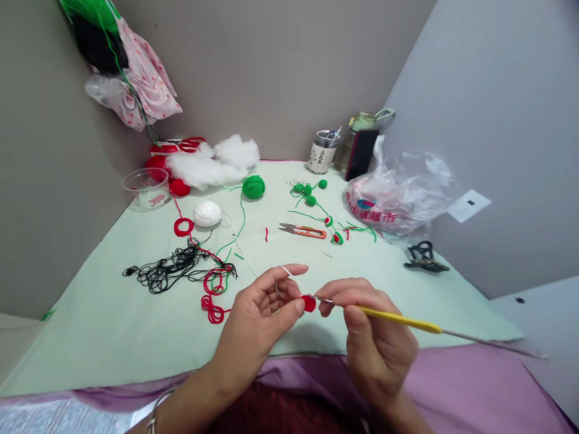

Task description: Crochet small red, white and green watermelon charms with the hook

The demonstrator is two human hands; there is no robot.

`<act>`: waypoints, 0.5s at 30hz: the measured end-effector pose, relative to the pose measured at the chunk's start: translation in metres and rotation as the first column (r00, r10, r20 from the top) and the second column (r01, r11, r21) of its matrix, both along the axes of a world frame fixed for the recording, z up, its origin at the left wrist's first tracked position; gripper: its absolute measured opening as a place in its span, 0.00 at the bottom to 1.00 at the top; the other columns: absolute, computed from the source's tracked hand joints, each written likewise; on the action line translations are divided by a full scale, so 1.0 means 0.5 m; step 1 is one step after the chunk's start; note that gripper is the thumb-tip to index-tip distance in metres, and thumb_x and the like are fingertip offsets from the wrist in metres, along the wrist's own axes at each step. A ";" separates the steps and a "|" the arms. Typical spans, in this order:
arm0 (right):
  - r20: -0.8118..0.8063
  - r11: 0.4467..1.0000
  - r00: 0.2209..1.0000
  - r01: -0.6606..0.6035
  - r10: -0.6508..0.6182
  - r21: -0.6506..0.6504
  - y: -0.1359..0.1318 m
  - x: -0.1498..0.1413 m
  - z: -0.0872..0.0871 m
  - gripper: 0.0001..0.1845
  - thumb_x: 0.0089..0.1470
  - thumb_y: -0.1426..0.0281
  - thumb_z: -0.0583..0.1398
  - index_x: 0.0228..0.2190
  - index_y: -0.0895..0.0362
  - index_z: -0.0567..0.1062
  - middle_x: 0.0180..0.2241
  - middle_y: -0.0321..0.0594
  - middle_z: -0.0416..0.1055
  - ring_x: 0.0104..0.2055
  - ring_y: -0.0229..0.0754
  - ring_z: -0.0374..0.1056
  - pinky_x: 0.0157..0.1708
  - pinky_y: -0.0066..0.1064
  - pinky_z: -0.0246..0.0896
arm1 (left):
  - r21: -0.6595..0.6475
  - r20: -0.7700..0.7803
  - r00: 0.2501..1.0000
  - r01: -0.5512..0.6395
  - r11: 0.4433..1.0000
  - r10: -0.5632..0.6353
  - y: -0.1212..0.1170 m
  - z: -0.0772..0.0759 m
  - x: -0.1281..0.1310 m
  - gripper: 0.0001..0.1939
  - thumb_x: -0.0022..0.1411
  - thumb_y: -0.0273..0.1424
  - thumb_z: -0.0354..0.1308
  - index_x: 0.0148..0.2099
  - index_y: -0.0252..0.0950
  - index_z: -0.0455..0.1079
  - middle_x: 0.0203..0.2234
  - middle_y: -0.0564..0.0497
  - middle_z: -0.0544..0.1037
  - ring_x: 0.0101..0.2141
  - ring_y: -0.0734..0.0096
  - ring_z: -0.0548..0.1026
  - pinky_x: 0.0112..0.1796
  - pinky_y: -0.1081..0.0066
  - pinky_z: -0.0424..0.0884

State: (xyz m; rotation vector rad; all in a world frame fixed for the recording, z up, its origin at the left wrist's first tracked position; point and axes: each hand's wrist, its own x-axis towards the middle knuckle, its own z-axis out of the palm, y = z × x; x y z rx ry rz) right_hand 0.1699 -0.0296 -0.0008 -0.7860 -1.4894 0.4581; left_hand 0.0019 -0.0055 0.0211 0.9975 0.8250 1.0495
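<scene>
Between the thumb and fingers of my left hand (269,305) is a small round red crochet piece (309,303). A strand of white yarn loops over the raised index finger and runs back toward the white yarn ball (208,214). My right hand (376,330) grips a crochet hook (402,320) with a yellow handle, held like a pen. The hook's tip meets the top edge of the red piece; whether it passes through a stitch is too small to tell. Loose red yarn (214,296) lies left of my left hand.
Thread snips (303,230) lie beyond my hands, near small green crocheted pieces (310,200). Tangled black yarn (173,269), a green yarn ball (254,187) and white stuffing (215,162) are leftward. Rightward sit a plastic bag (398,198), a black hair claw (426,258) and a pen can (322,153).
</scene>
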 end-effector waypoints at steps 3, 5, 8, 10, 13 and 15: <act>-0.135 0.997 0.990 -0.052 0.043 -0.060 0.003 -0.002 0.001 0.12 0.71 0.76 0.55 0.43 0.53 0.78 0.38 0.38 0.78 0.37 0.40 0.74 0.37 0.35 0.70 | 0.006 0.001 1.000 0.008 1.000 -0.008 0.000 -0.001 0.000 0.17 0.62 0.29 0.70 0.54 0.42 0.81 0.33 0.55 0.76 0.35 0.74 0.74 0.38 0.74 0.70; -0.219 0.990 0.973 -0.098 0.073 -0.104 0.006 -0.005 0.001 0.11 0.72 0.74 0.56 0.43 0.52 0.79 0.38 0.38 0.78 0.34 0.38 0.73 0.36 0.34 0.69 | -0.001 0.021 1.000 0.014 1.000 -0.014 0.001 -0.003 0.001 0.17 0.62 0.29 0.70 0.54 0.42 0.81 0.33 0.55 0.76 0.35 0.74 0.75 0.37 0.75 0.70; -0.278 0.980 0.956 -0.136 0.092 -0.143 0.008 -0.007 -0.002 0.11 0.72 0.72 0.56 0.43 0.52 0.79 0.38 0.38 0.78 0.33 0.37 0.72 0.35 0.33 0.69 | -0.023 0.085 0.996 0.022 1.000 -0.020 0.001 -0.006 0.003 0.17 0.63 0.29 0.71 0.54 0.43 0.81 0.33 0.55 0.75 0.35 0.75 0.75 0.36 0.76 0.70; -0.290 0.979 0.952 -0.142 0.095 -0.148 0.007 -0.008 -0.004 0.10 0.72 0.72 0.57 0.43 0.52 0.79 0.38 0.38 0.78 0.34 0.37 0.72 0.35 0.33 0.69 | -0.037 0.123 0.992 0.033 0.999 -0.028 0.001 -0.010 0.005 0.18 0.62 0.29 0.72 0.55 0.44 0.80 0.35 0.55 0.77 0.36 0.76 0.75 0.36 0.77 0.70; -0.309 0.975 0.946 -0.152 0.096 -0.161 0.008 -0.009 -0.004 0.10 0.72 0.72 0.57 0.42 0.52 0.80 0.38 0.38 0.78 0.33 0.37 0.73 0.35 0.32 0.70 | -0.044 0.139 0.989 0.051 0.998 -0.044 0.002 -0.016 0.007 0.20 0.62 0.28 0.73 0.56 0.44 0.80 0.36 0.54 0.79 0.38 0.77 0.77 0.37 0.79 0.70; -0.337 0.969 0.936 -0.169 0.101 -0.179 0.011 -0.009 -0.001 0.10 0.72 0.70 0.58 0.42 0.52 0.80 0.38 0.38 0.78 0.33 0.36 0.73 0.35 0.31 0.70 | -0.048 0.135 0.990 0.053 0.997 -0.047 0.003 -0.019 0.007 0.20 0.61 0.28 0.73 0.56 0.44 0.81 0.35 0.55 0.79 0.35 0.79 0.77 0.35 0.81 0.71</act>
